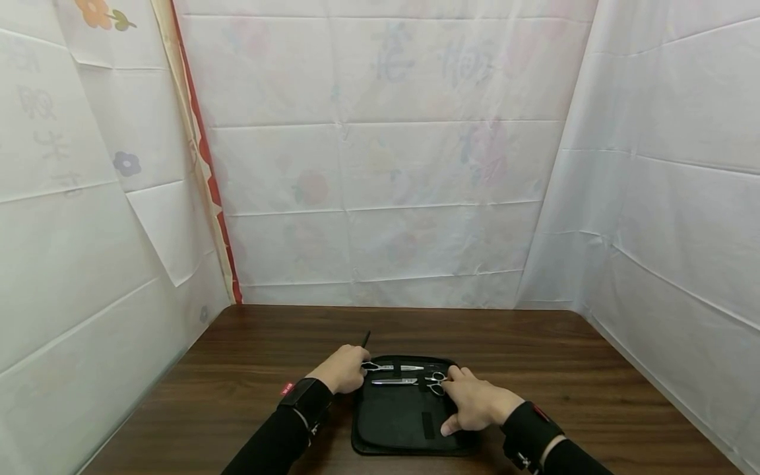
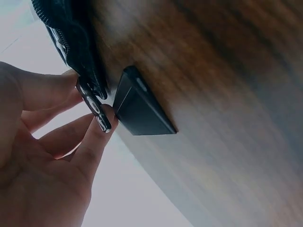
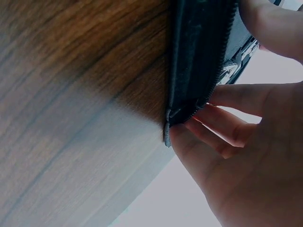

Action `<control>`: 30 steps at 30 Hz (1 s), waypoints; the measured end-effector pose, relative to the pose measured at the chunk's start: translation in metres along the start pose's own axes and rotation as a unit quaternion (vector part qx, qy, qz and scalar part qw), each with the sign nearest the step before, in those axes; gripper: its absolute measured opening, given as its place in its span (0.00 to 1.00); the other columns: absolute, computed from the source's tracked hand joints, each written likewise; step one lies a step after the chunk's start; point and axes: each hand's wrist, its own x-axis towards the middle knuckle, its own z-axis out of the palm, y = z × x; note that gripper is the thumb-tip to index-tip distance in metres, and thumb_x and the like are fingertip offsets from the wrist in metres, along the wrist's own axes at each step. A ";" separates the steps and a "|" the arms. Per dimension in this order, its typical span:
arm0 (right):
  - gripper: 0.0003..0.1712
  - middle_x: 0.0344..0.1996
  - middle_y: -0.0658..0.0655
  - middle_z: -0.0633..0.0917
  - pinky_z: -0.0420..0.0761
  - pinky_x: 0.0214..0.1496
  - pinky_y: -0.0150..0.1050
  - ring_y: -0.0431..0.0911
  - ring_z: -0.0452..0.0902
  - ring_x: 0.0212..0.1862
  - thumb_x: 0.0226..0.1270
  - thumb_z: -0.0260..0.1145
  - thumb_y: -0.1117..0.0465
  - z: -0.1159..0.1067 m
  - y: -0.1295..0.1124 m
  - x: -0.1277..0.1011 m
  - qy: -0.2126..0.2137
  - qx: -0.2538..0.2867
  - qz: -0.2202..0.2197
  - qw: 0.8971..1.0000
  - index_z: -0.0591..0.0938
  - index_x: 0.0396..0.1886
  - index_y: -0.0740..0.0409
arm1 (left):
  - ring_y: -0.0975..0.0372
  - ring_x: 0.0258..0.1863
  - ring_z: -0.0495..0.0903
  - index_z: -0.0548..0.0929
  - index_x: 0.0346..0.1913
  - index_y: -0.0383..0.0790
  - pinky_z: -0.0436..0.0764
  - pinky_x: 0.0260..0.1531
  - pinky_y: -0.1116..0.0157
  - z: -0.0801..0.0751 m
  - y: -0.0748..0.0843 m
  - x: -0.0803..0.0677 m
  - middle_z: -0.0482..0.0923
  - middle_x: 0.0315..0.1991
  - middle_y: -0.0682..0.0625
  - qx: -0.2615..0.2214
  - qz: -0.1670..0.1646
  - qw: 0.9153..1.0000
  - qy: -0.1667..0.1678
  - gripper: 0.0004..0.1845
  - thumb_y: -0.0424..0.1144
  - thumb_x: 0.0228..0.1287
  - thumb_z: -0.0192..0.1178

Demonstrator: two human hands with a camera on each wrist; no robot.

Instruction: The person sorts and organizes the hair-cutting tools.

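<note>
A black zip case (image 1: 404, 422) lies open and flat on the dark wooden worktop (image 1: 249, 369), near its front edge and between the person's two hands. Two pairs of scissors are tucked across the far part of the case: the upper scissors (image 1: 394, 367) have their handle rings at the left, the lower scissors (image 1: 410, 381) have theirs at the right. The left hand (image 1: 344, 369) sits at the case's far left corner, fingers (image 2: 97, 137) curled with the tips closed on the shiny handle ring of the upper scissors, right beside the case's zip edge. The right hand (image 1: 472, 399) rests on the right side of the case, its fingers (image 3: 227, 127) bent over the zip edge and reaching the handle rings of the lower scissors; the thumb lies along the case's inner flap. Whether it actually grips those rings cannot be told. Just past the left hand a thin black comb (image 1: 365, 339) lies on the worktop, pointing away from the person. White sheets (image 1: 380, 165) with faint flower prints wall in the worktop on three sides.
</note>
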 end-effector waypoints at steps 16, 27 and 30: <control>0.44 0.50 0.51 0.71 0.74 0.46 0.44 0.46 0.64 0.48 0.56 0.78 0.42 -0.001 0.001 0.000 -0.006 0.000 -0.006 1.000 0.78 0.66 0.62 | 0.45 0.58 0.80 0.84 0.55 0.29 0.78 0.58 0.49 0.003 0.006 0.002 0.82 0.54 0.37 0.000 -0.006 1.000 0.008 0.15 0.27 0.67 0.62; 0.43 0.51 0.52 0.71 0.75 0.48 0.45 0.46 0.65 0.49 0.56 0.78 0.42 -0.001 0.001 0.000 -0.006 -0.008 -0.003 1.000 0.78 0.65 0.62 | 0.45 0.57 0.80 0.84 0.54 0.28 0.78 0.57 0.50 0.003 0.007 0.005 0.83 0.53 0.37 0.015 0.000 1.000 0.007 0.14 0.27 0.68 0.62; 0.43 0.51 0.52 0.71 0.74 0.47 0.45 0.46 0.65 0.49 0.56 0.78 0.42 -0.001 0.001 0.000 -0.005 -0.008 -0.005 1.000 0.78 0.65 0.62 | 0.45 0.58 0.80 0.84 0.54 0.28 0.78 0.58 0.49 0.003 0.007 0.006 0.83 0.53 0.37 0.017 -0.001 1.000 0.002 0.14 0.28 0.68 0.62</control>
